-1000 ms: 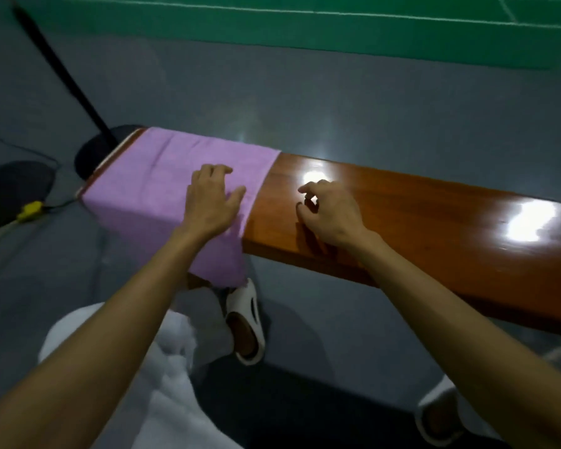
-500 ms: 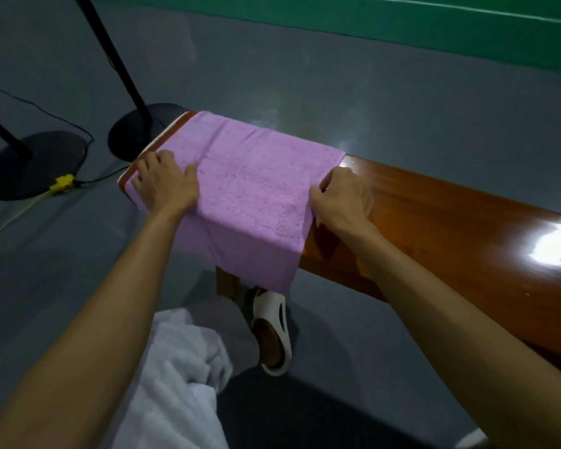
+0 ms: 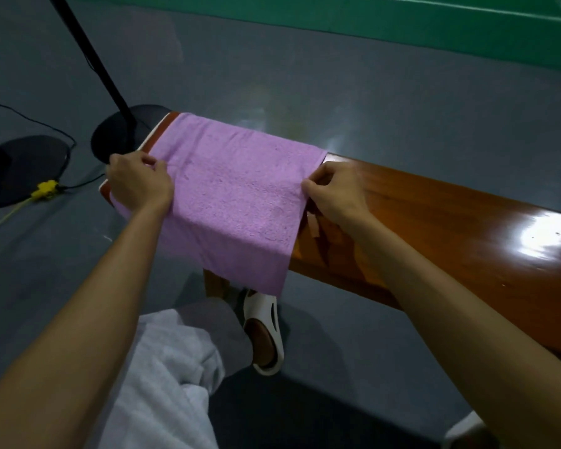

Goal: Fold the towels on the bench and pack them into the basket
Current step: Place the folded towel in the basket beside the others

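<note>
Black stand base [image 3: 110,142], yellow plug [image 3: 46,189] and white sandal [image 3: 262,307] sit on grey floor [image 3: 402,108].

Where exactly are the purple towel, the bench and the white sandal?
purple towel [image 3: 237,196], head view, flat middle of the cloth.
bench [image 3: 434,228], head view, bare glossy top.
white sandal [image 3: 256,306], head view, its upper strap.

Towel [image 3: 240,196]: lying across the left end of the counter [image 3: 434,228], near part hanging over the front edge.
Left hand [image 3: 140,186]: pinching the towel's left edge.
Right hand [image 3: 334,192]: pinching its right edge.
Two stand bases [image 3: 30,170]: sitting on the floor, left of the counter.
Plug [image 3: 46,189]: lying just before them.
Sandal [image 3: 263,332]: resting on the floor below the hanging towel.
</note>
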Action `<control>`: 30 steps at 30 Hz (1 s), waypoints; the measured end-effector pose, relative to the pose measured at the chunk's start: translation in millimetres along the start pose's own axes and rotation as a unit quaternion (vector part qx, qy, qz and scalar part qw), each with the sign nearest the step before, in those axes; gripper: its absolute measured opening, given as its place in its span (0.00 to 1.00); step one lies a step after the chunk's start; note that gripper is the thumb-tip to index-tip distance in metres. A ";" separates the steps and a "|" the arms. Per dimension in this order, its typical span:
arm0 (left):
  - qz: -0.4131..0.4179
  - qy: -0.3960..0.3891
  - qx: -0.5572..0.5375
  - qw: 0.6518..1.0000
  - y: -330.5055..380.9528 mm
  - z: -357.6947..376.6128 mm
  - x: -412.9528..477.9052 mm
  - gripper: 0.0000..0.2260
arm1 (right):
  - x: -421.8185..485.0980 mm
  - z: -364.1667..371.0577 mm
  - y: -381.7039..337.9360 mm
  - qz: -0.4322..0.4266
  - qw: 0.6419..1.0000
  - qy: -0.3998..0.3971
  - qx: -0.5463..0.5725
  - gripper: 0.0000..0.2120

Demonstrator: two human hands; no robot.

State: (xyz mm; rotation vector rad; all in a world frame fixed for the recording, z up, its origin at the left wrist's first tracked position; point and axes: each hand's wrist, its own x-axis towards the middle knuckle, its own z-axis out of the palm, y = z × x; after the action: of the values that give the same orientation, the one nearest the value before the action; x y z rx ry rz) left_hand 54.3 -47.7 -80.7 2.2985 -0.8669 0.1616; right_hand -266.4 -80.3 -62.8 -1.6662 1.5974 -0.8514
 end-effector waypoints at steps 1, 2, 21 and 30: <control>-0.001 0.008 -0.013 1.000 -2.6 0.9 3.6 0.06 | 1.3 -0.3 -0.2 0.013 1.000 -0.004 0.011 0.04; 0.003 0.017 -0.032 0.999 -4.5 1.3 7.0 0.06 | 1.7 -0.6 -0.5 0.024 1.000 -0.007 0.019 0.05; -0.035 -0.206 -0.130 0.969 4.7 -16.7 23.2 0.11 | 1.4 26.5 -27.4 0.171 0.961 -0.035 0.214 0.10; 0.011 -0.197 -0.249 0.948 35.5 -31.6 27.2 0.11 | 3.4 26.3 -24.7 0.127 0.893 -0.041 0.429 0.16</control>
State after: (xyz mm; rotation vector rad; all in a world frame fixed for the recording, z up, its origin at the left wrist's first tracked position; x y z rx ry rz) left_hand 56.7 -62.4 -28.0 1.8646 -0.9935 -0.4758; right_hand -230.7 -82.4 -57.3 -0.8260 1.0818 -1.1073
